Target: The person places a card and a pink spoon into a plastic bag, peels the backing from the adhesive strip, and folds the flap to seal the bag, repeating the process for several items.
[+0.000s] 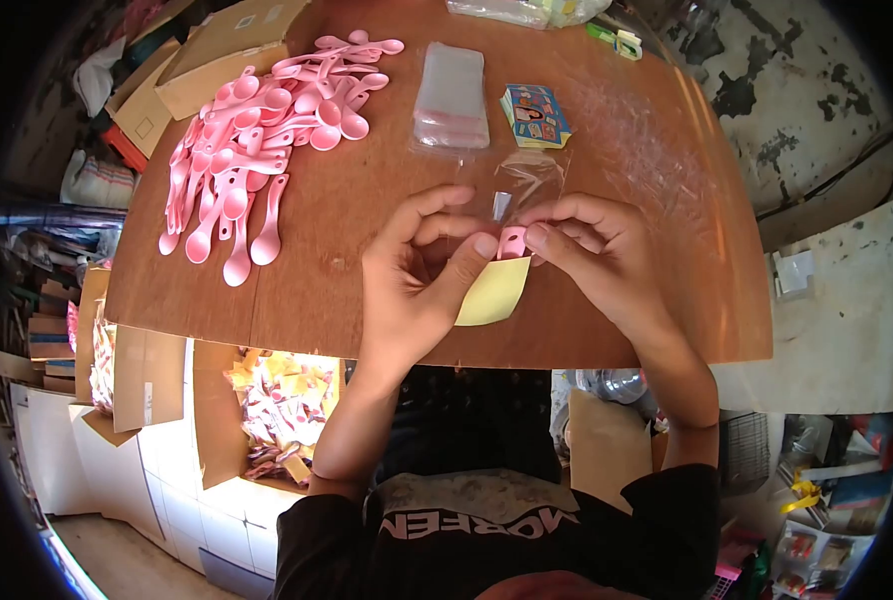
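Observation:
Both hands meet over the front part of the wooden table, around a clear plastic bag (533, 182) that stretches away from me. My left hand (417, 262) pinches the bag's near left edge, its thumb beside a yellow card (495, 297). With thumb and forefinger, my right hand (595, 245) grips the bag's near right edge against a pink spoon (513, 241). Only the holed handle end of that spoon shows plainly between the thumbs. The yellow card sticks out toward me just below it.
A heap of pink spoons (235, 160) covers the table's (357, 220) left side. Ahead lie a stack of clear bags (452, 95) and a stack of printed cards (537, 115). Below the table edge, a cardboard box (219, 415) holds many packed pieces. Another box (232, 55) stands back left.

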`<state>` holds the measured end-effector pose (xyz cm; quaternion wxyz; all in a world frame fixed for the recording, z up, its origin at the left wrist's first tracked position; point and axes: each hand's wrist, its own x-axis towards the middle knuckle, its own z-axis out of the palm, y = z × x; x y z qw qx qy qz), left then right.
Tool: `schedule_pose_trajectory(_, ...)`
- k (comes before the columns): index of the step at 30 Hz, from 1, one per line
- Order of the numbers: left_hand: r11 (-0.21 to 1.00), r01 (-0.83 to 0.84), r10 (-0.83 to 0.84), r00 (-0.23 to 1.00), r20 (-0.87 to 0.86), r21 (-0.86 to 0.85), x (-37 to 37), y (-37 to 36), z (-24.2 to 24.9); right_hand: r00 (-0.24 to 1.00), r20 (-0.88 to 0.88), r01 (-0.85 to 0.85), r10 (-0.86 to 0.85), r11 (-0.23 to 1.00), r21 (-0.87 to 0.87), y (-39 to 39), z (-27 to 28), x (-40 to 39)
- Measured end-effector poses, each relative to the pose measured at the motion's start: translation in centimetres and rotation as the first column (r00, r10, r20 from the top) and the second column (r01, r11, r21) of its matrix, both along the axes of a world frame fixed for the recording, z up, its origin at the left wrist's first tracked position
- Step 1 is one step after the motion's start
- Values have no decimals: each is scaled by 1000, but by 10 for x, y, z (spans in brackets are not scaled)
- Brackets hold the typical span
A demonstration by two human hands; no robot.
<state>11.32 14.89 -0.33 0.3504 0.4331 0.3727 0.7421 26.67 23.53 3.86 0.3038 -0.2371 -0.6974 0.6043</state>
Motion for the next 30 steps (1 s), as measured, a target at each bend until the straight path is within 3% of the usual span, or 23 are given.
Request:
schedule_pose_trajectory(2,997,8,-4,999,51,-77,-5,-3,1,1000,-26,13,-13,1000,-15,-1,-3,-1)
schedule_pose_trajectory(6,997,-21,23,999,28,-70,-11,-3,-2,999,-11,31,-30,999,36,-1,-10,-2)
schedule_pose_trajectory(8,997,-48,46,999,-25,-62,-14,-5,-3,996,-87,26,-20,997,68,-1,-14,-5)
schedule_pose_trajectory(14,987,-134,119,981,-156,-85,-23,-7,-6,996,-92,21,-14,997,77,1,-17,-4)
schedule_pose_trajectory(21,988,-95,67,973,-219,-119,-32,-15,-6,989,-147,-20,23,1000,23,2,-22,0)
schedule_pose_trajectory(24,996,-19,8,993,-118,-87,-34,-18,-4,994,-98,-33,41,996,89,4,-21,4)
schedule_pose_trajectory(26,996,19,-37,979,-203,-88,-38,-19,-4,978,-141,-113,157,953,280,10,-25,6)
schedule_pose_trajectory(30,997,74,-77,958,-274,-21,-45,-17,-6,979,-103,-136,177,940,314,11,-21,10)
